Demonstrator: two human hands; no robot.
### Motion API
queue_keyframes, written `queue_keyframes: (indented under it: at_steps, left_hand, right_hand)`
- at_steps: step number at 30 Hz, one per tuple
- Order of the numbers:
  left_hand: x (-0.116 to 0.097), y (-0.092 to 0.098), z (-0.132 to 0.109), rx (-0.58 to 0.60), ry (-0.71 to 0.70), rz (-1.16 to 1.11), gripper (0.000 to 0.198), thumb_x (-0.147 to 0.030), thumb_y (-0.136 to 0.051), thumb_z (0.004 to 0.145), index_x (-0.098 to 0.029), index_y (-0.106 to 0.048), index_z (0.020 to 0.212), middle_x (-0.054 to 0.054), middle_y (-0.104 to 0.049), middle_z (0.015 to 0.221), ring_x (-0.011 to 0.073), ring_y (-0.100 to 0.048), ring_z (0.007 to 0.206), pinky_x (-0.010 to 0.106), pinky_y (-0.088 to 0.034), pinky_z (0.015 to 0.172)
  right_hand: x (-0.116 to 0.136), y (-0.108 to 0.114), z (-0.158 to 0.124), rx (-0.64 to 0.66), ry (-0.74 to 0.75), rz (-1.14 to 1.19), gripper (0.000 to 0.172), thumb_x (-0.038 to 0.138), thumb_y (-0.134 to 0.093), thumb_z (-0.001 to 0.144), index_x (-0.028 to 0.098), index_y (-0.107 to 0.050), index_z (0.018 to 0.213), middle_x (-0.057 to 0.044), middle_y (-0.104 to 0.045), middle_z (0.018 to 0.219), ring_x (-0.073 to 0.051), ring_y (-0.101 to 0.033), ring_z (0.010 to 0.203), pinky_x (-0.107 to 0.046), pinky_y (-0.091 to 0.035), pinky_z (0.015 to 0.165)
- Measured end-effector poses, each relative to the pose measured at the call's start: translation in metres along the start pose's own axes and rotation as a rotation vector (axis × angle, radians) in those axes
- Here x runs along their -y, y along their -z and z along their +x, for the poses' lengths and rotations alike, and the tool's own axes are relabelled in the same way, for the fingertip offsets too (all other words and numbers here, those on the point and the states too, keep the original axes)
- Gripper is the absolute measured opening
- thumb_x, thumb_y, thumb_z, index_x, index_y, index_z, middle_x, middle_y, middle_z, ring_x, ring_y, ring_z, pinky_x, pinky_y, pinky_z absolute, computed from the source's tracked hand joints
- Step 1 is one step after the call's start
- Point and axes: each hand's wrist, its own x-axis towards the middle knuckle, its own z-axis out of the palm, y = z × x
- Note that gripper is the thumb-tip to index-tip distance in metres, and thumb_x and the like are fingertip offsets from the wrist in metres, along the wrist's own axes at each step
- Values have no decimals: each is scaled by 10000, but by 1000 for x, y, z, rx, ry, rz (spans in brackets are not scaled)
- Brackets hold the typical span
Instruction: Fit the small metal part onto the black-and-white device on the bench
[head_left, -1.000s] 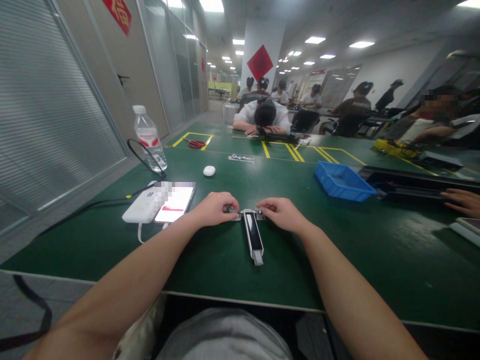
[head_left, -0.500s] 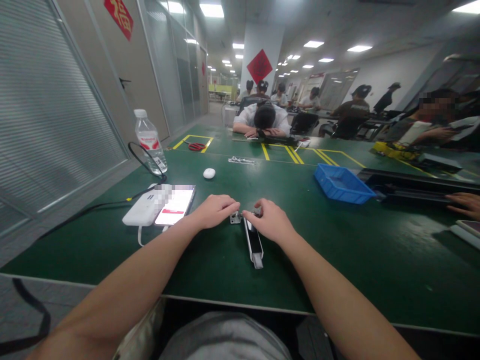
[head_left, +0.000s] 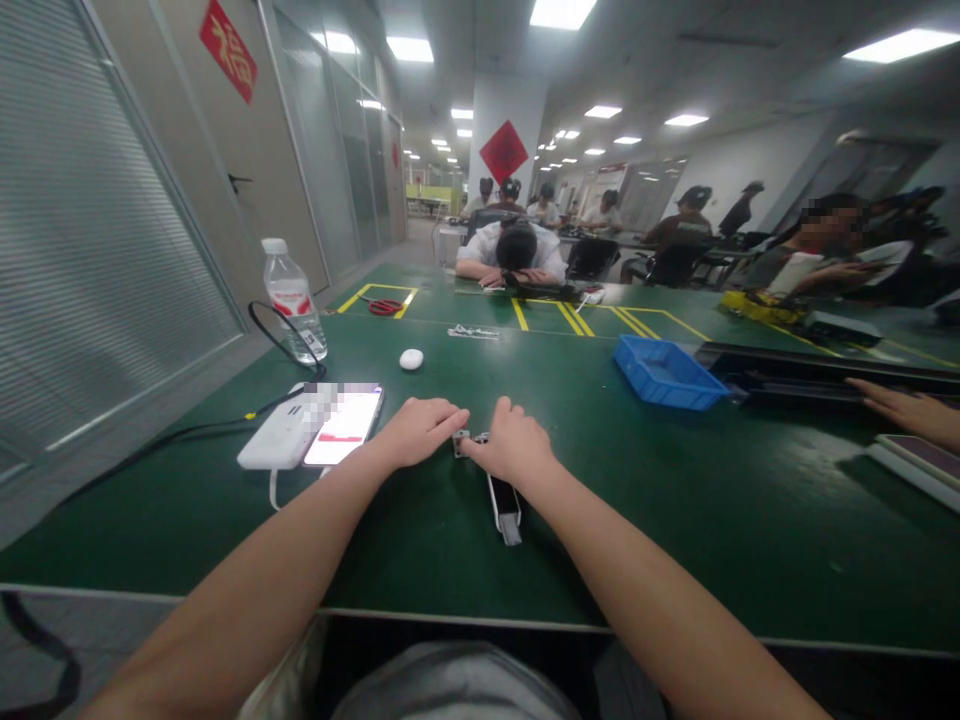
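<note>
Bracket (head_left: 460, 441), small metal, at far end of black strip part (head_left: 506, 500), mid-table. Left hand (head_left: 416, 431) fingers curled, pinching it; right hand (head_left: 513, 448) clamps over joint. Likely rigid, light, sharp-edged; grip by flanges.

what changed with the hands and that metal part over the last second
The right hand slid leftward from the bracket's right end to cover its middle, closing on the left hand. The left hand stayed at the metal bracket's left end; the bracket, phone and blue tray stayed put.
</note>
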Motion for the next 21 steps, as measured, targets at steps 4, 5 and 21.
queue_keyframes:
  at_steps: [4, 5, 21]
  left_hand:
    - [0, 1, -1, 3, -3, 13, 481, -413, -238, 970, -180, -655, 919, 50, -682, 968, 192, -603, 937, 304, -403, 812]
    - [0, 1, -1, 4, -3, 14, 480, -414, -240, 971, -178, -655, 925, 53, -684, 978, 194, -603, 944, 306, -402, 815]
    - [0, 1, -1, 72, -9, 62, 500, -465, -244, 969, -194, -664, 958, 52, -675, 990, 208, -598, 961, 325, -411, 830]
  right_hand:
    - [-4, 6, 2, 33, 0, -4, 634, 569, -535, 739, 106, -437, 1160, -205, -571, 1139, -336, -583, 1044, -399, -456, 842]
    - [-8, 7, 3, 39, 0, -10, 629, 569, -531, 741, 107, -437, 1158, -206, -568, 1143, -340, -577, 1053, -404, -454, 844]
    - [-236, 24, 15, -88, -291, -63, 553, 587, -537, 755, 134, -516, 1072, -173, -601, 1088, -301, -581, 1014, -349, -455, 799]
